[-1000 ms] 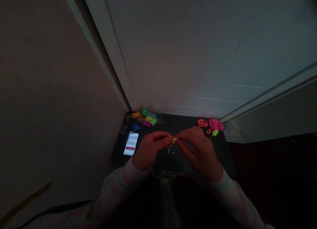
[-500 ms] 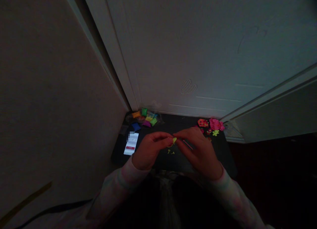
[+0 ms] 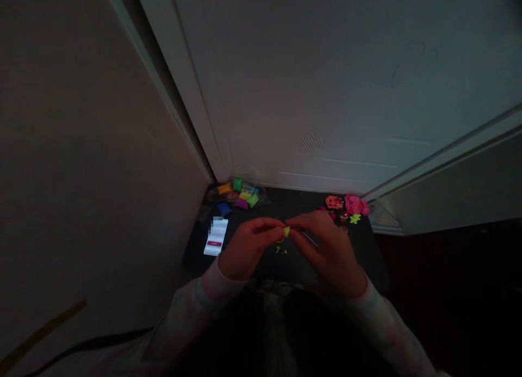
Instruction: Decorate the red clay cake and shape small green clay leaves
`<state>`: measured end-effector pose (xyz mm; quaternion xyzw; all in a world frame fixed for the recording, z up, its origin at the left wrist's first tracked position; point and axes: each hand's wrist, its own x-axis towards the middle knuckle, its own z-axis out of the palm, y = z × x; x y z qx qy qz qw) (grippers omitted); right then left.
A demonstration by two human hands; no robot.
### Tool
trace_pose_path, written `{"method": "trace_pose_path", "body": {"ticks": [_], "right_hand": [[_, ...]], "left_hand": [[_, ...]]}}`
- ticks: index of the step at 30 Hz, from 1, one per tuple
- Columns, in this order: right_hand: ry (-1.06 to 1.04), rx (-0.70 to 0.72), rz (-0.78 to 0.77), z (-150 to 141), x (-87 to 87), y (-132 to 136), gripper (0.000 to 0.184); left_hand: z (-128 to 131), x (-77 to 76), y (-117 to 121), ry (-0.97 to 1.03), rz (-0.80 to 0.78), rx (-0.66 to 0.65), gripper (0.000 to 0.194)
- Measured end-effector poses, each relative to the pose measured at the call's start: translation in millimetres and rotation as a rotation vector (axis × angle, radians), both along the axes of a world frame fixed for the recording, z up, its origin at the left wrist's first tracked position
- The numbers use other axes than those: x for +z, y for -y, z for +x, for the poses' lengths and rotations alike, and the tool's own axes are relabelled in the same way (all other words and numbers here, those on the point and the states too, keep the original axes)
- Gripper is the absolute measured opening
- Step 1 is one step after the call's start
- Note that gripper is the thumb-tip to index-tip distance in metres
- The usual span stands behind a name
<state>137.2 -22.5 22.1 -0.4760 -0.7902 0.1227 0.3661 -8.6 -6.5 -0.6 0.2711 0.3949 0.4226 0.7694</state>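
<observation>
Between my fingertips is a small piece of yellow modelling clay (image 3: 287,232), held above a dark tabletop. My left hand (image 3: 249,245) pinches it from the left with thumb and forefinger. From the right, my right hand (image 3: 328,246) closes its fingertips on the same piece. Just below it on the surface lie two tiny yellow clay bits (image 3: 278,250), and more yellow shows partly behind the fingers. A thin pink stick (image 3: 311,239) is partly visible beside my right hand.
Colourful clay packets (image 3: 241,195) in clear plastic lie at the back left. A lit phone (image 3: 216,236) rests in front of them. Back right are a pink flower-like piece (image 3: 356,205), a yellow-green shape (image 3: 355,219) and other small coloured pieces. A white door (image 3: 326,94) rises behind the dark table (image 3: 293,203).
Both hands stay almost in place. The yellow clay between the fingertips has shifted slightly in shape or angle.
</observation>
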Motion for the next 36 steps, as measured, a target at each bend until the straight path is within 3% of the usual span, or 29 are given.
{"method": "trace_pose_path", "body": {"ticks": [8,13,18,28,36], "right_hand": [[0.065,-0.025,0.052,-2,-0.4,-1,0.006],[-0.051,-0.023,-0.019,1,1.9,4,0.021],[-0.061,-0.041,0.086,-3,5.0,7,0.013],[-0.061,-0.054,0.165,-10,2.5,4,0.011],[-0.053,-0.045,0.153,-9,3.1,4,0.016]], "left_hand": [[1,-3.5,0,0.058,-0.039,0.018,0.010],[0,-1.6,1,0.255,-0.127,0.033,0.010],[1,-0.4,2,0.403,-0.161,0.045,0.011],[8,7.2,4,0.246,0.050,0.158,0.009],[6,11.2,5,0.174,0.122,0.187,0.009]]}}
